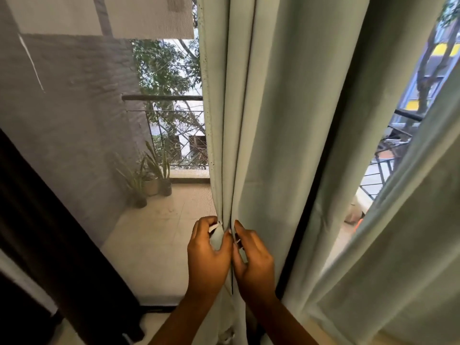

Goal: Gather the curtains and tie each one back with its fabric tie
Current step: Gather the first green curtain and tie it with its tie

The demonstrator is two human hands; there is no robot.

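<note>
1. My left hand curls round a fold of the middle curtain, fingers pinching its edge.
2. My right hand pinches the next fold just beside it, both forearms reaching up from below.
3. Two pale green curtains show; the second hangs at the right.
4. Three potted plants stand on the balcony beyond.

Matt, smooth pale-green cloth curtain; left of the curtain, fine grey mesh screen and dark metal railing.

We see a plain pale green curtain, a dark brown frame and beige floor.
</note>
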